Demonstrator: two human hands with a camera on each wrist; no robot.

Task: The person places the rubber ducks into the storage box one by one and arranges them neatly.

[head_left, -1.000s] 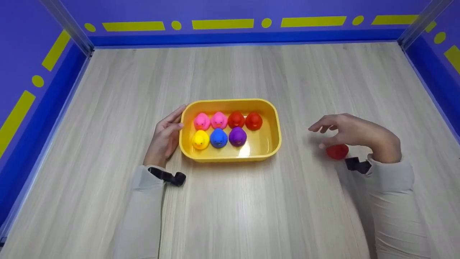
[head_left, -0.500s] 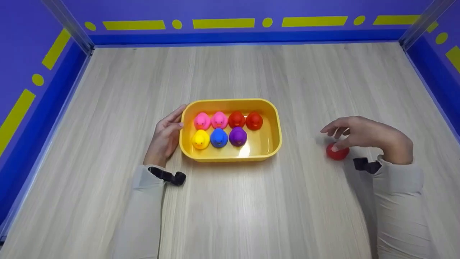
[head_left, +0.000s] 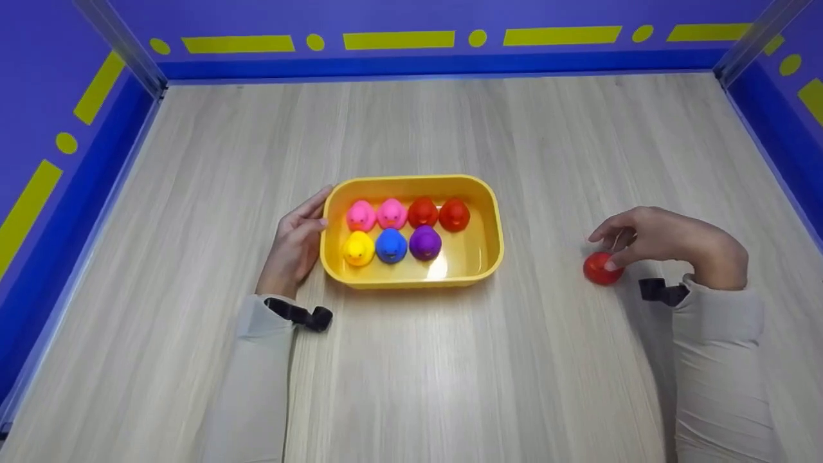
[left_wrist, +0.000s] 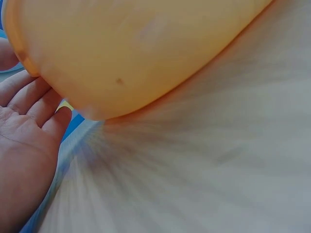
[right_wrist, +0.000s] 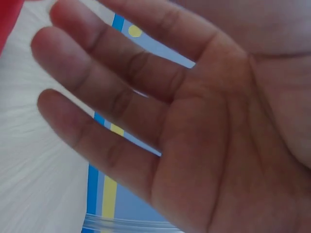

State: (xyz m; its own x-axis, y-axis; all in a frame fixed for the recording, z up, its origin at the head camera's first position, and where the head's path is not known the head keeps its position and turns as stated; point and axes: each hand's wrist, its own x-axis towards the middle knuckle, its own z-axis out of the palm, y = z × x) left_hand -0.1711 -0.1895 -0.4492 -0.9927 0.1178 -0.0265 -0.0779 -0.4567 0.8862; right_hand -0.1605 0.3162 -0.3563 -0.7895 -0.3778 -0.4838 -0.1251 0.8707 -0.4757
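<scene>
A yellow plastic tub (head_left: 494, 212) stands mid-table in the head view. In its back row are two pink rubber ducks (head_left: 361, 217) and two red ones (head_left: 454, 215); a yellow duck (head_left: 359, 249), a blue duck (head_left: 391, 246) and a purple duck (head_left: 425, 243) stand in front. My left hand (head_left: 294, 241) rests against the tub's left wall with fingers fairly straight. Another red rubber duck (head_left: 599, 273) lies on the table at the right. Over it is my right hand (head_left: 656, 238), fingers loosely bent, thumb overlapping the duck; red shows at the right wrist view's corner.
Blue-purple panels (head_left: 411, 13) with yellow bars and dots border the table (head_left: 424, 360) at the back and both sides. Each wrist wears a black strap with a small camera (head_left: 318, 319). Wood-grain tabletop lies between the tub and the right-hand duck.
My right hand has moved to the right, bringing its thumb from left of the loose red duck to over its right side. The left hand, the tub and the ducks have stayed put.
</scene>
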